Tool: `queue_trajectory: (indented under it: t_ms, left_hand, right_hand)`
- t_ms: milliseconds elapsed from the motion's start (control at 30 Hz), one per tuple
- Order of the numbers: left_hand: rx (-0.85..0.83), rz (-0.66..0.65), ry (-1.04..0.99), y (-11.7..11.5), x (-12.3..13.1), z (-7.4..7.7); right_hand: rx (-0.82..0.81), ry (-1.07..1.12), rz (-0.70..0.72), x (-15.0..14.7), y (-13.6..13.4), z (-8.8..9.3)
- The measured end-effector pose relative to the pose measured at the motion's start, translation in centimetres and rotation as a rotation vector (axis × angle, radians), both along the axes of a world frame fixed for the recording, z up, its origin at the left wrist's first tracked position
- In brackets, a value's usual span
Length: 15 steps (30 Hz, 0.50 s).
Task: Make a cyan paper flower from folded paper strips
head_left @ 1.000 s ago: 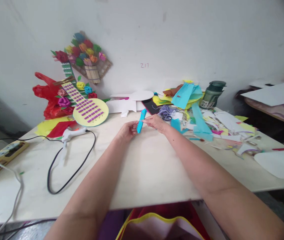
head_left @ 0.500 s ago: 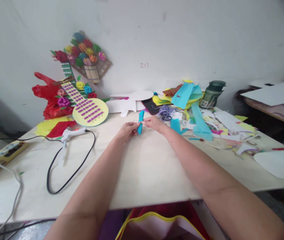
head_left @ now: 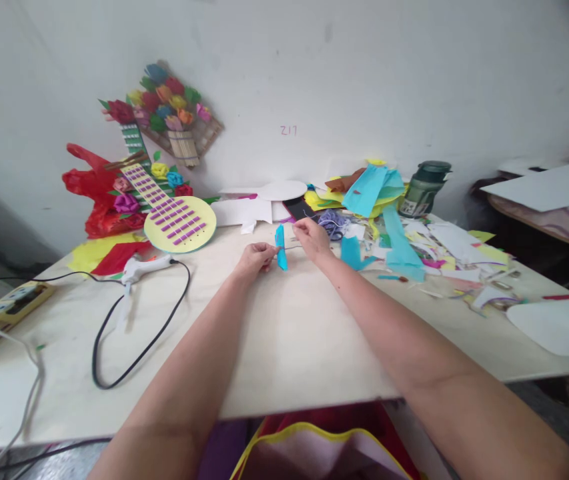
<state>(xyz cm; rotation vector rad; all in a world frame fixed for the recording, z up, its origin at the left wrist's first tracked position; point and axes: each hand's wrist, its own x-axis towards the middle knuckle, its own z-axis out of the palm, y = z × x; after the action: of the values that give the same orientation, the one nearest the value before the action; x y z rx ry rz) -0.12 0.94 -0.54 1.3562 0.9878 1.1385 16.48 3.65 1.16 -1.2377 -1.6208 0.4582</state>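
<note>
My left hand pinches a narrow folded strip of blue crepe paper at its middle, and the strip stands nearly upright above the table. From the paper's waist a thin dark string runs rightward to my right hand. That hand is a little to the right of the strip, apart from it, with thumb and forefinger pressed together. The string's end at those fingertips is too fine to make out clearly. A cut blue paper piece lies just beyond my right wrist.
A white glue gun with a looped black cable lies left, near a power strip. A yellow paper guitar leans behind. Purple yarn, paper scraps and a green bottle stand or lie right.
My right hand has let go of the blue paper and moved slightly up and right, so the string now shows between them. My left hand still pinches the strip.
</note>
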Motion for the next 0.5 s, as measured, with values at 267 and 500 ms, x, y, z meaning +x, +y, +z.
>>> queue_trajectory:
  t_ms: [267,500]
  left_hand:
    - [0.035,0.055,0.168,-0.08,-0.12,0.17]
    - [0.054,0.075,0.285,-0.40,0.05,0.52]
  right_hand:
    - [0.502,-0.564,0.185,0.14,-0.88,0.70]
    - [0.438,-0.614,0.100,0.23,-0.26,0.61]
